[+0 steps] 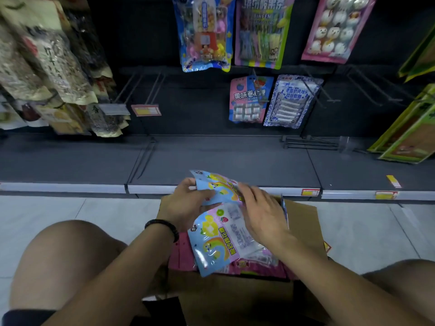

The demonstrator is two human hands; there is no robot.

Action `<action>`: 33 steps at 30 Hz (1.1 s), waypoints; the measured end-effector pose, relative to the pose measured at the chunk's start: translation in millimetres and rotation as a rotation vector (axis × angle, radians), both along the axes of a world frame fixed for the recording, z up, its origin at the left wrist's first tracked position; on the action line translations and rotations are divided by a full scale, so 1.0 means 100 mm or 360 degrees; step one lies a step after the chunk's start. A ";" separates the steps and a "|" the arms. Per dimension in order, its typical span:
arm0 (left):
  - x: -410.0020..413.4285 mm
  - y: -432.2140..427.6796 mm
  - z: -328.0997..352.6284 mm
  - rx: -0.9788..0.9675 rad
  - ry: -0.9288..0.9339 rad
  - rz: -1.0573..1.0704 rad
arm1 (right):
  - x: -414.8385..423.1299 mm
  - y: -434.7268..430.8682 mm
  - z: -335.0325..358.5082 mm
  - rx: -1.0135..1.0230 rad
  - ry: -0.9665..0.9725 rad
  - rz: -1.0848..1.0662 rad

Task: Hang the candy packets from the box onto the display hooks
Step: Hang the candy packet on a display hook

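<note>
Below both hands, between the person's knees, sits the open cardboard box (303, 222), with pink packets (183, 257) still lying in it. Just above it the left hand (186, 203) pinches the left edge of a blue candy packet (219, 189), its fingers (207, 194) curled onto the face. A second packet (219, 241) trails back from there toward the box. The right hand (261, 208) lies across both with its fingers (244, 189) fairly straight and blurred; I cannot tell whether it grips. The blue packet's long axis points away, toward the shelf (235, 161). The empty display hooks (153, 88) jut out beyond and left of the left fingers, so that hand looks the nearer one.
</note>
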State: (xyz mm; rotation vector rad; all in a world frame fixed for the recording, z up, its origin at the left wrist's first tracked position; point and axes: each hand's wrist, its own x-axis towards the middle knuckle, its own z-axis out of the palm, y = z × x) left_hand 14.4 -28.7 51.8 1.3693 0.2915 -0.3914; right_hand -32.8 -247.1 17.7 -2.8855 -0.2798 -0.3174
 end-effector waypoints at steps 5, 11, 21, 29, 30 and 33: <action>-0.09 -0.27 0.63 -0.0314 -0.0208 -0.0158 | -0.01 -0.06 0.46 0.0558 -0.0241 0.0004; 0.40 -0.18 1.06 0.0402 -0.0634 -0.0117 | 0.25 -0.43 1.26 0.1354 -0.0255 -0.0206; 1.15 -0.57 0.87 0.0125 -0.0604 -0.0336 | 0.82 -0.64 1.24 0.1808 0.0075 -0.0121; 1.35 -0.76 0.62 0.0237 -0.0560 -0.0277 | 1.02 -0.82 1.06 0.1800 0.0094 -0.0313; 1.36 -0.77 0.60 0.0237 -0.0560 -0.0271 | 1.02 -0.82 1.05 0.1805 0.0084 -0.0312; 1.35 -0.78 0.56 0.0198 -0.0566 -0.0206 | 1.05 -0.80 1.03 0.1814 0.0035 -0.0329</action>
